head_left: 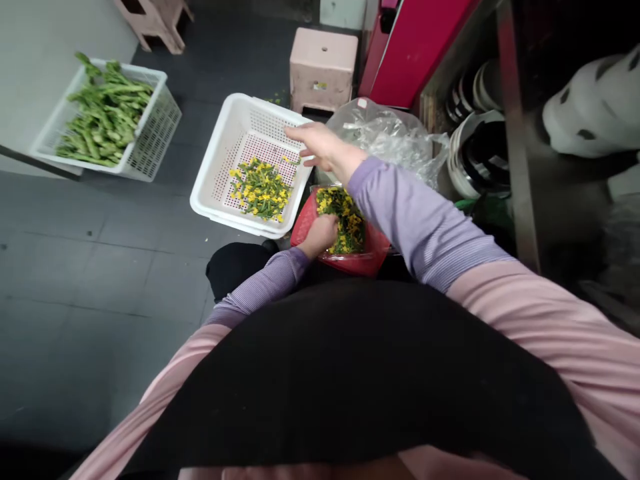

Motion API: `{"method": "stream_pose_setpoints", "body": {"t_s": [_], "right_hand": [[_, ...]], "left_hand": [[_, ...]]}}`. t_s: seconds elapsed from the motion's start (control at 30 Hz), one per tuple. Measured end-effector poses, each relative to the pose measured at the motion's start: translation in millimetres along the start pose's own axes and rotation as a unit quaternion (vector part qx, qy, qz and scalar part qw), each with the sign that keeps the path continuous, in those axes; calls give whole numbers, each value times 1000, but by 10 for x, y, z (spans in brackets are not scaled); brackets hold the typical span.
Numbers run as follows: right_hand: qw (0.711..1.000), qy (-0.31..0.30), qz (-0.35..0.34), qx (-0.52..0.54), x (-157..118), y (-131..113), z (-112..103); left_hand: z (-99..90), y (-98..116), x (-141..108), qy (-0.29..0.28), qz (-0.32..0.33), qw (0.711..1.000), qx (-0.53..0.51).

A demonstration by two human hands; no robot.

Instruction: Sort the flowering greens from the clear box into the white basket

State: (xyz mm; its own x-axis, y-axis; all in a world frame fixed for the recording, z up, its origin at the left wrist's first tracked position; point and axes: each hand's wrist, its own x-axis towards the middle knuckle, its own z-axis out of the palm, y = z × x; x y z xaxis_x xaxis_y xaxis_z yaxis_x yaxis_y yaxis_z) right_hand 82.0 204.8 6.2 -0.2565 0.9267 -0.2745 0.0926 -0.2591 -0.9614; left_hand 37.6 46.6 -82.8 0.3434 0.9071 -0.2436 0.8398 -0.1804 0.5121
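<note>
My right hand [323, 148] reaches over the right rim of a white plastic basket [213, 180], its fingers apart and nothing visibly held. A loose heap of yellow-flowered green sprigs [261, 190] lies in the basket. One small sprig [290, 161] shows just below my right fingertips. My left hand [323, 235] is closed at the left side of a clear plastic container full of yellow-flowered greens [350, 223]. What its fingers hold is hidden. Under and around the container is a red bag or wrap [305, 223], close against my black apron [350, 360].
A white crate [155, 133] of thick green stalks [105, 120] stands at the left. Pink stools [324, 63] stand beyond the basket. A clear plastic bag [390, 137] lies right of it, beside a metal shelf [517, 133] with stacked round containers [483, 157].
</note>
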Motion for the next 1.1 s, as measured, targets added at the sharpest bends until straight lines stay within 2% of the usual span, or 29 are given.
{"method": "stream_pose_setpoints", "body": {"t_s": [0.1,0.2,0.27,0.3,0.33,0.4,0.47,0.53,0.6,0.7,0.8,0.97,1.03,1.1], "right_hand": [[994,42,59,82,-595,178,-466],[970,117,138,163,-1374,609,-820],[946,141,224,187,-1790,918,-906],[942,135,252,175,-1931,1044,-910],[949,122,247,152,-2021,1142,-898],[979,75,179,66,-2056,1250,-856],[993,55,88,-54,-1959,1275,-825],[986,49,25,-158,-1825,1267,-814],[977,12,-9,-211,-1729,1257,-810],[960,-55,-29,-271,-1714,1244,-803],[922,-58,-51,-380,-1796,1231,-809],[845,-97,-86,-519,-1914,1212,-837],[832,-125,-95,-531,-1936,1197,-839],[835,-154,-101,-519,-1943,1182,-838]], "left_hand": [[55,24,111,41,-20,999,17],[113,110,243,25,-44,996,69],[116,163,316,11,-62,994,94],[102,177,340,11,-75,992,97],[78,180,352,17,-88,992,92],[8,164,331,42,-115,991,56],[-66,144,250,65,-141,987,-37],[-119,157,123,62,-168,967,-182],[-141,215,-23,38,-181,929,-322],[-139,343,-227,9,-179,884,-431],[-153,419,-366,-6,-174,877,-447],[-256,389,-480,-81,-147,909,-381],[-296,373,-501,-112,-134,917,-358],[-318,358,-501,-129,-119,925,-337]]}}
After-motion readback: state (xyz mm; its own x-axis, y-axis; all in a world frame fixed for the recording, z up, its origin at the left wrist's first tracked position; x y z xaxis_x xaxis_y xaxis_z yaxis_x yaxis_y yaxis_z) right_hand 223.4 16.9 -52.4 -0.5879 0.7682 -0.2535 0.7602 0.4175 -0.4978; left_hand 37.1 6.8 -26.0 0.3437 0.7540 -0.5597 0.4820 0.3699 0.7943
